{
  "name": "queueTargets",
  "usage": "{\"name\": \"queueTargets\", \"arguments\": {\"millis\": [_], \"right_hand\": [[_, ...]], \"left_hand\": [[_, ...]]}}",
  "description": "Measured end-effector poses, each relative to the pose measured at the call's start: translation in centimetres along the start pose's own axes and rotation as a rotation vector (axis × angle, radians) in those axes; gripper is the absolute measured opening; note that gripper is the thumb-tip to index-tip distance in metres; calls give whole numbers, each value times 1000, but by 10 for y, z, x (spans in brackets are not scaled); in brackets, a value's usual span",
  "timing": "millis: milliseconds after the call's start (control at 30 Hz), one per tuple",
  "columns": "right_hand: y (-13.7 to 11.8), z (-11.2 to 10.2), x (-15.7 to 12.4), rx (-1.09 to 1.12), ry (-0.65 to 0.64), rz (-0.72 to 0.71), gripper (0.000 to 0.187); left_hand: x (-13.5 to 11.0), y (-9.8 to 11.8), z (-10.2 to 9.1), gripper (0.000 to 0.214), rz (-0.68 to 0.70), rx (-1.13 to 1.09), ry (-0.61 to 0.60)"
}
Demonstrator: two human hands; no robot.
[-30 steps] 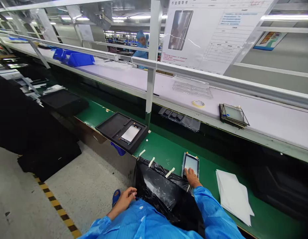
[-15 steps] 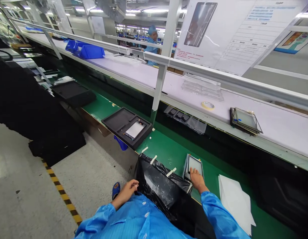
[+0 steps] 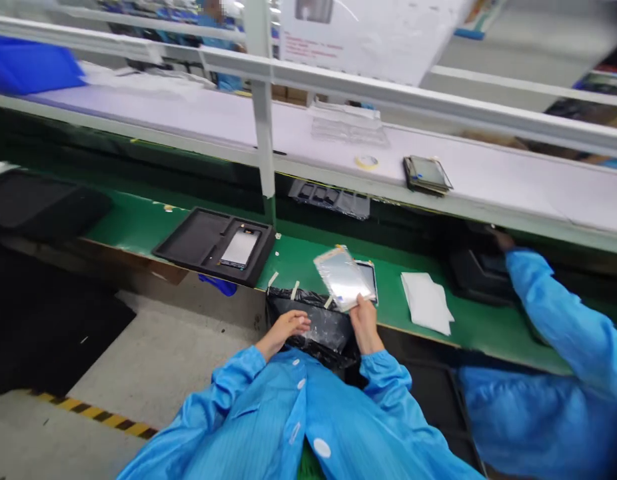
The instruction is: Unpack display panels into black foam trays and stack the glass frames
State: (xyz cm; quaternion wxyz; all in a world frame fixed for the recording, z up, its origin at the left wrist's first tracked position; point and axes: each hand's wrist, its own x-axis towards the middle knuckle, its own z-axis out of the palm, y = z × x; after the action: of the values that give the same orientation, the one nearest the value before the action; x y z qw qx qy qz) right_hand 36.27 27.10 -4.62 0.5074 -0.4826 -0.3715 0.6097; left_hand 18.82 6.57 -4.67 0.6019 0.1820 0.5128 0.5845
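My right hand (image 3: 364, 322) is closed on the lower edge of a clear film sheet (image 3: 342, 276) and holds it tilted above the green bench (image 3: 313, 260). Just behind the sheet a stack of screen panels (image 3: 368, 272) lies on the bench. My left hand (image 3: 284, 329) rests with curled fingers on the rim of a black plastic bag (image 3: 316, 325) taped to the bench edge. I cannot make out anything in it.
A black tray (image 3: 203, 243) with one screen (image 3: 240, 247) sits to the left. White sheets (image 3: 427, 301) lie to the right. A co-worker's blue sleeve (image 3: 553, 313) reaches to a black tray at right. On the upper shelf (image 3: 513, 187) are a tape roll (image 3: 366, 161) and more panels (image 3: 426, 175).
My right hand has lifted a clear film off the panel stack it was pressing. The camera turned right and down, and a co-worker's arm came into view.
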Motion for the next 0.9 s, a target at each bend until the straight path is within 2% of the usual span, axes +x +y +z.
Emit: {"name": "queueTargets", "arguments": {"millis": [67,133,200,267,367,433,533,600,733,833,900], "right_hand": [[16,25,-46,212,-74,90,36],[26,44,-86,320,-158,162,35],[29,55,-117,356,-238,223,38],[27,60,-137,332,-310,278,42],[21,63,-149,233,-355,318,52],[18,64,-151,134,-318,301,58],[18,63,-151,-60,-195,195,65],[20,60,-149,-164,-158,103,67],[28,57,-151,-316,-275,-30,58],[37,57,-161,-497,-271,-130,46],[42,56,-167,-571,-268,-138,39]], "left_hand": [[5,15,9,54,-15,-145,-74],[8,26,14,54,17,-283,-99],[8,31,12,52,82,-384,-53],[5,33,4,48,112,-433,5],[-4,34,-12,45,74,-416,-21],[-9,35,-21,50,69,-364,-25],[-15,39,-30,61,105,-237,79],[-18,43,-37,61,126,-168,141],[-26,45,-49,52,121,-40,180],[-33,42,-56,44,81,92,176],[-37,41,-59,39,68,196,190]]}}
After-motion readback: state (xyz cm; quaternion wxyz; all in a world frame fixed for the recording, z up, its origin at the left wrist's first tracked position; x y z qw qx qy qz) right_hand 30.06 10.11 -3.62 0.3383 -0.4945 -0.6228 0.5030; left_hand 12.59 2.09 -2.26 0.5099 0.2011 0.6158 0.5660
